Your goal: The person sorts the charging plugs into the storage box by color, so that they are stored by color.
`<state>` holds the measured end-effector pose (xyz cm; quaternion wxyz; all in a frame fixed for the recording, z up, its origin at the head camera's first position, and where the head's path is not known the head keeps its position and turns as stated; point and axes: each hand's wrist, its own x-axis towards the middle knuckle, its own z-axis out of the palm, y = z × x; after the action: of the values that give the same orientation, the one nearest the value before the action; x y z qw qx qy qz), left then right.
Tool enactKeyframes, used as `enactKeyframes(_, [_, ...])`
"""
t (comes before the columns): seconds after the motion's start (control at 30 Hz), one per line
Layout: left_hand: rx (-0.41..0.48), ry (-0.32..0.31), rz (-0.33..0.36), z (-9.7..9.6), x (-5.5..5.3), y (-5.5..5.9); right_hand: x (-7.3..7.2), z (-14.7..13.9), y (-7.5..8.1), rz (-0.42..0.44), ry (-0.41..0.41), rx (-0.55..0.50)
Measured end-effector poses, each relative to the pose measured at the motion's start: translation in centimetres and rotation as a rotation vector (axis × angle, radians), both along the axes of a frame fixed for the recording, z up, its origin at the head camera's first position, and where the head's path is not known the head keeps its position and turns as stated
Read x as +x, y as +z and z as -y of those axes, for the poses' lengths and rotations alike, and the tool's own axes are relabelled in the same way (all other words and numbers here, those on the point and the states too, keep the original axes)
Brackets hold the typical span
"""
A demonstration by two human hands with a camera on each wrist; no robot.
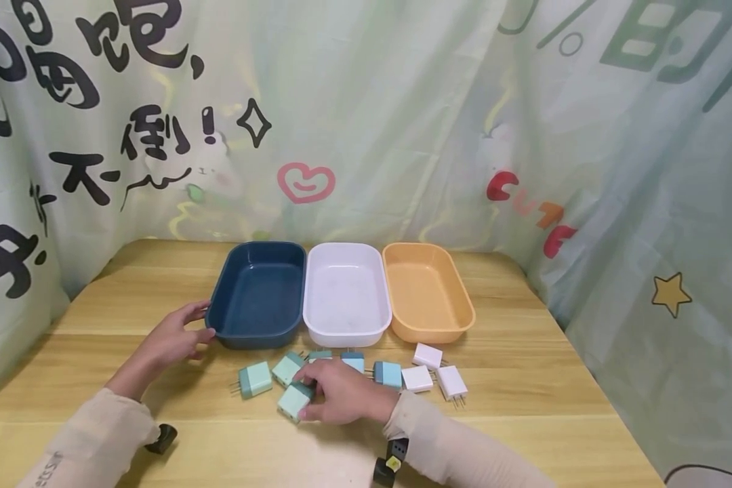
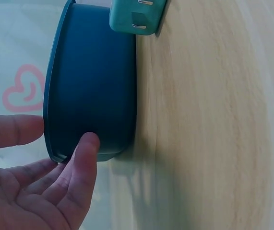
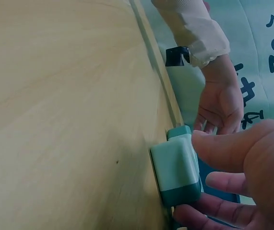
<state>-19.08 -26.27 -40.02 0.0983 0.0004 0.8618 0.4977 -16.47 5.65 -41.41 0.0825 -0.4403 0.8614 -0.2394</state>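
My right hand point(image 1: 344, 392) reaches over the table's front middle. Its thumb and fingers pinch a two-tone green charger plug point(image 1: 294, 402), seen closer in the right wrist view as a pale green block point(image 3: 175, 165) with a darker end. More green plugs lie beside it, one at the left point(image 1: 255, 379) and one just behind point(image 1: 288, 368). My left hand point(image 1: 173, 337) touches the front left corner of the navy tray point(image 1: 216, 325) with extended fingers; in the left wrist view its fingertips meet the tray's wall point(image 2: 89, 81).
A white tray point(image 1: 348, 337) and an orange tray point(image 1: 433, 335) stand in a row to the navy one's right. Blue plugs point(image 1: 388, 374) and several white plugs point(image 1: 451, 383) lie in front of them. A printed curtain point(image 1: 378, 122) hangs behind the wooden table point(image 1: 524, 407).
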Motion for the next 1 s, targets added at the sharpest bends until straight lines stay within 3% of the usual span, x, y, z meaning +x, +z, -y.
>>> enactKeyframes(0.2, [0.033, -0.001, -0.013, -0.1, -0.1, -0.1, 0.4, 0.3, -0.1, -0.05, -0.012, 0.078])
enactKeyframes(0.53, [0.039, -0.001, -0.023, -0.2, 0.1, -0.1, 1.3, 1.0, -0.4, -0.132, -0.087, 0.124])
enactKeyframes(1.0, [0.038, -0.001, -0.023, -0.3, 0.2, -0.1, 1.2, 1.0, -0.6, -0.154, -0.09, 0.064])
